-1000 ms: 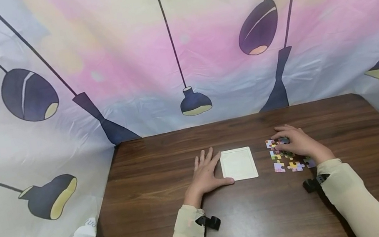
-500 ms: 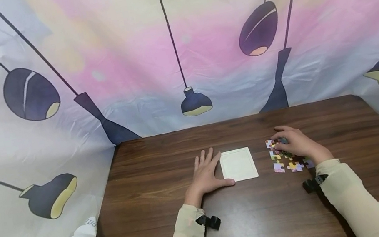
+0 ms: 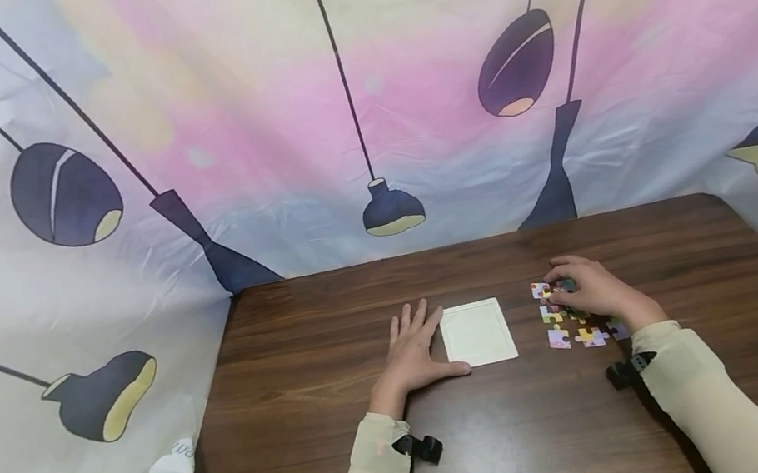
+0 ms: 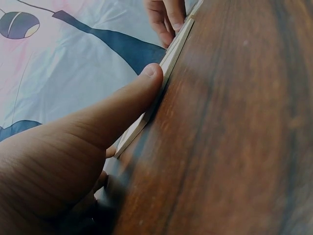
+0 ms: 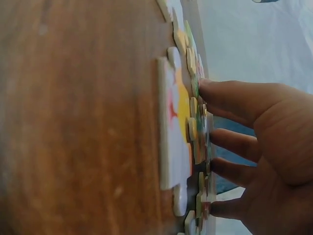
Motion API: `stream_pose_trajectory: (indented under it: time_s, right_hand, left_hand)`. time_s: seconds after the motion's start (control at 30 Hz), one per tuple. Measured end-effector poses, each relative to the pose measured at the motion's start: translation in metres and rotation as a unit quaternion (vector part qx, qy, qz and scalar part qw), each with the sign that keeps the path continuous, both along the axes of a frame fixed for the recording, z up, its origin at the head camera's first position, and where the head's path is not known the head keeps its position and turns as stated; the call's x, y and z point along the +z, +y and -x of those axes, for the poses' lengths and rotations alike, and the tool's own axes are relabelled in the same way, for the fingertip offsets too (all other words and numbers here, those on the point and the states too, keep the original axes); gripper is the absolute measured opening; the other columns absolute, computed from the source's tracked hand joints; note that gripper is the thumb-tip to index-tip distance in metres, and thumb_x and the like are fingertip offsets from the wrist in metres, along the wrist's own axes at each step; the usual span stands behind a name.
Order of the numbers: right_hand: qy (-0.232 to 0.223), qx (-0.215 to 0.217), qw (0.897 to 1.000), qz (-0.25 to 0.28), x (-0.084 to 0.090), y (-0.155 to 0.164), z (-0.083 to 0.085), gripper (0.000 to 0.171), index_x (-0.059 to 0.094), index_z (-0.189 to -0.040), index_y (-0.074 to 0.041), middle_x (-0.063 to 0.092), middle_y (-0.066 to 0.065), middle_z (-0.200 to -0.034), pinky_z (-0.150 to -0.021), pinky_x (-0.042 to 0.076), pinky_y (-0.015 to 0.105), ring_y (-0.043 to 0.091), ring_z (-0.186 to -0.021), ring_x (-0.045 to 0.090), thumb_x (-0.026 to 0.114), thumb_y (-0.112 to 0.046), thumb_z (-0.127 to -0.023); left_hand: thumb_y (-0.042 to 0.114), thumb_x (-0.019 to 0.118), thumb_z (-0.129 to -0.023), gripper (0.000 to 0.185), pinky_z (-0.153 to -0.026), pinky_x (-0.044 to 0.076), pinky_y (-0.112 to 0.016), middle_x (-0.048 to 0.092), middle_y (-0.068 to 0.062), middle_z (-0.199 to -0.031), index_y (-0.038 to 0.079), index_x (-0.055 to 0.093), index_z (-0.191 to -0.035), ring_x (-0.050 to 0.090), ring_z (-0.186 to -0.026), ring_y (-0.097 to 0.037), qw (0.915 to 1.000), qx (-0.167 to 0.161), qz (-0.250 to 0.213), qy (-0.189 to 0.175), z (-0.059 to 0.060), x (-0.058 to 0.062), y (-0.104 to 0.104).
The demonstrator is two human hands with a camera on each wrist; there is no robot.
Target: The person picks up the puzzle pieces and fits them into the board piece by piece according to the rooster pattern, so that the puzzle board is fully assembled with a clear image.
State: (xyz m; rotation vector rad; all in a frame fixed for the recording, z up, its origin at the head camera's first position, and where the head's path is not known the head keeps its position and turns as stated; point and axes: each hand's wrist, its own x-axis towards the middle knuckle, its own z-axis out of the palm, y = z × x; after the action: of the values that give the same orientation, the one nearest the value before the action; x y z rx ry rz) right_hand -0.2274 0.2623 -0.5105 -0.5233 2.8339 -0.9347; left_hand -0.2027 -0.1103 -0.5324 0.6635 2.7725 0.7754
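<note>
My left hand [image 3: 411,347] lies flat, thumb vs white tray [image 3: 477,332] to steady it; right hand [image 3: 590,290] curls, pinching a puzzle piece [image 3: 565,286] w/ fingertips.

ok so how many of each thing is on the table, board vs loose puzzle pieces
white puzzle board: 1
loose puzzle pieces: at least 6 showing, any others hidden under the right hand
total: at least 7
</note>
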Motion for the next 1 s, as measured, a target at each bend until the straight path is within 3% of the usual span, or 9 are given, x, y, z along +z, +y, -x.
stream_pose_trajectory:
  time_s: [0.4,0.83,1.0]
  right_hand:
    - [0.038,0.015,0.998,-0.053,0.003,-0.008,0.002,0.029,0.074,-0.123,0.006,0.047,0.035,-0.151,-0.106,0.046,0.068,0.056,-0.136,0.047,0.072,-0.011,-0.099]
    - [0.045,0.004,0.999,-0.011,0.001,-0.008,0.001,0.030,0.071,-0.122,0.007,0.052,0.033,-0.148,-0.102,0.049,0.067,0.054,-0.131,0.054,0.069,-0.010,-0.097]
    - [0.057,0.008,0.998,0.009,0.000,-0.014,0.001,0.028,0.072,-0.120,0.006,0.054,0.033,-0.146,-0.095,0.053,0.063,0.050,-0.122,0.061,0.069,-0.009,-0.097]
  left_hand:
    - [0.063,0.087,-0.079,0.115,-0.129,-0.004,-0.057,0.011,-0.011,-0.176,0.019,0.031,-0.169,-0.003,-0.163,-0.035,1.0000,0.000,-0.005,-0.003,0.000,0.001,0.000]
    - [0.063,0.087,-0.079,0.120,-0.129,-0.003,-0.057,0.010,-0.012,-0.176,0.012,0.026,-0.169,-0.004,-0.163,-0.036,1.0000,-0.004,-0.001,-0.004,0.000,0.003,0.002]
    - [0.062,0.087,-0.079,0.120,-0.129,-0.003,-0.058,0.010,-0.012,-0.176,0.011,0.026,-0.169,-0.004,-0.163,-0.037,1.0000,-0.003,-0.003,-0.006,-0.001,0.005,0.001]
